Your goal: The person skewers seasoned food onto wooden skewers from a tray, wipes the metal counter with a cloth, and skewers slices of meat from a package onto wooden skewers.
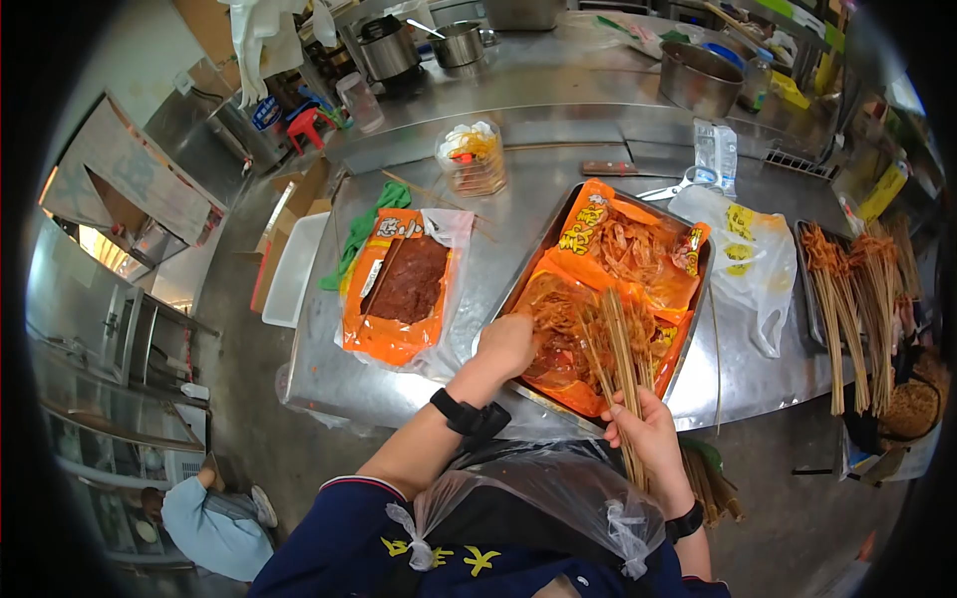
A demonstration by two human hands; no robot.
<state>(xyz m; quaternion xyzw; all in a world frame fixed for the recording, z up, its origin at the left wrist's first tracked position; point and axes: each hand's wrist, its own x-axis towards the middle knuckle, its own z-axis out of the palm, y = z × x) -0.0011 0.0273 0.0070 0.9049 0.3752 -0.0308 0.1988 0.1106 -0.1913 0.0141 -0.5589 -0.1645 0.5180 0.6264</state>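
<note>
My left hand [508, 345] is closed, its curled fingers at the left edge of a pile of red, saucy food pieces [554, 309]. Its fingertips are hidden, so what they pinch cannot be made out. A bundle of bamboo skewers [626, 349] is gripped in my right hand [646, 427]; the far ends, carrying food, rest over the pile. The food lies on open orange packages [578, 261] inside a metal tray [543, 239]. Left of the tray, an orange package [384, 339] holds a dark red block [407, 281], with a thin stick lying across it.
Scissors [688, 185] and a white plastic bag [763, 264] lie right of the tray. Loaded skewers [847, 289] rest at the far right. A clear container [471, 164] and a green cloth [367, 234] are behind. Another person [209, 518] is at lower left.
</note>
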